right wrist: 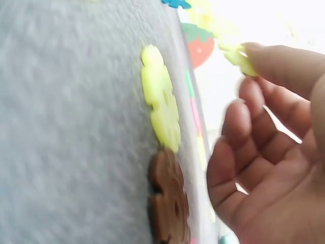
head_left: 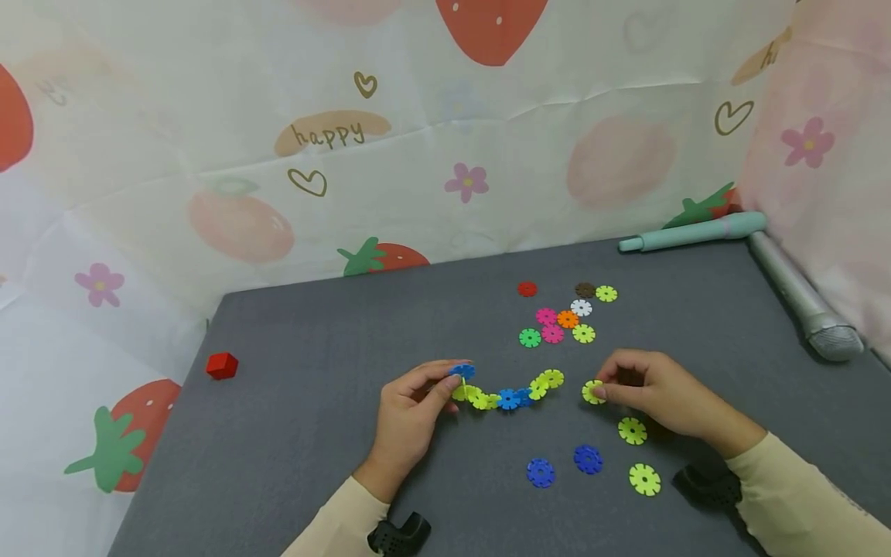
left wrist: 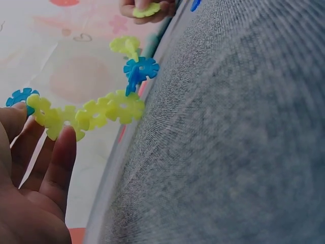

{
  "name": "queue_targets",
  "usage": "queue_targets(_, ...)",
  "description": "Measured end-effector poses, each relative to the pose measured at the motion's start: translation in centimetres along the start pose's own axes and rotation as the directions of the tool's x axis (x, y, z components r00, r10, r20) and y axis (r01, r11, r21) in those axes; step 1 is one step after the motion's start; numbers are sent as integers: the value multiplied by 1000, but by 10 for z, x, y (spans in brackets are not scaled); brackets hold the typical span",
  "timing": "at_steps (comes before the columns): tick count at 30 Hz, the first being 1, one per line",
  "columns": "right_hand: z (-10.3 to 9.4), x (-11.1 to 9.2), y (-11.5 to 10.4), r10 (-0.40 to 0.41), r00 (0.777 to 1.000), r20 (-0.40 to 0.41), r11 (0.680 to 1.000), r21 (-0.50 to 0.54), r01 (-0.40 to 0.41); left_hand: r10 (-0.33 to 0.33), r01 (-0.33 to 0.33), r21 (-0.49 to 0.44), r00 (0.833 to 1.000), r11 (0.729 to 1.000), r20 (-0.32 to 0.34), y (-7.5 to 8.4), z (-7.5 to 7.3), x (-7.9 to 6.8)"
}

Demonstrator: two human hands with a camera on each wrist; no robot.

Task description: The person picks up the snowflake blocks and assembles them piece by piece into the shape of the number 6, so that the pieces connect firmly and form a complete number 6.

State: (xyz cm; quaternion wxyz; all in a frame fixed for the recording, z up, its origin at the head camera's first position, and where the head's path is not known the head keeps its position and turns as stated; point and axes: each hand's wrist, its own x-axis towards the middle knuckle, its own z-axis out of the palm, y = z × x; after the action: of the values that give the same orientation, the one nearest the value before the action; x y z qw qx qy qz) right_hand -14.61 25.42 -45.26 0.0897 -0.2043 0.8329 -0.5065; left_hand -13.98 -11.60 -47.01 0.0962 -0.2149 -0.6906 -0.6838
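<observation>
- Your left hand (head_left: 412, 414) pinches one end of the slotted-disc chain (head_left: 509, 399), which stretches between your hands.
- Your right hand (head_left: 657, 391) pinches a yellow-green slotted disc (head_left: 591, 393), apart from the chain.
- You're apparently joining discs; next likely calls for aligning slots.

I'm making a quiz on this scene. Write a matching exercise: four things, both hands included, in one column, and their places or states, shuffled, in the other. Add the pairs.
Things:
1. Red cube
2. Microphone
3. Left hand
4. Right hand

Places or states:
A. Holds one end of a disc chain
B. Far left on the table
C. Pinches a single yellow-green disc
D. Far right on the table

Pairs: 1-B; 2-D; 3-A; 4-C
</observation>
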Motion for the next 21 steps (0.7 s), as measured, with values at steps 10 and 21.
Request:
queue_targets(10,11,-2,-22,-56,998,-42,989,137,61,37,-37,4,999,999,27,1,3,-1)
queue_targets(21,28,6,-46,-31,999,7,943,333,27,112,-111,-13,991,994,67,1,7,-1)
